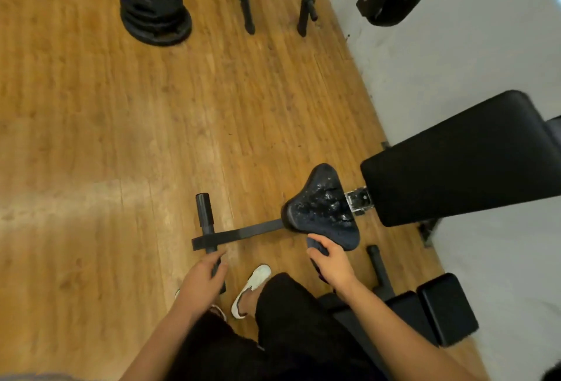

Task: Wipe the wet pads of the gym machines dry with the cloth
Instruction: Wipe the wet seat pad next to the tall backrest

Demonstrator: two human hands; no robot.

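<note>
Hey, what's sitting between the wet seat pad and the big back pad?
A shiny metal bracket fills the gap between the seat pad and the back pad; the head view shows it.

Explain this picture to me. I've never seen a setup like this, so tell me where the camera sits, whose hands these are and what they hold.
There is no robot here. The camera is worn on a person's head and looks down, so the two arms reaching in from the bottom are that person's own.

The right hand grips a dark cloth at the near edge of a triangular seat pad, which glistens with water drops. Beyond it is the bench's long backrest pad; no drops show on it.

The left hand holds a black crossbar at the foot of the bench frame.

All this stands on a wooden floor. A stack of weight plates lies further off, and a white shoe shows between the arms.
</note>
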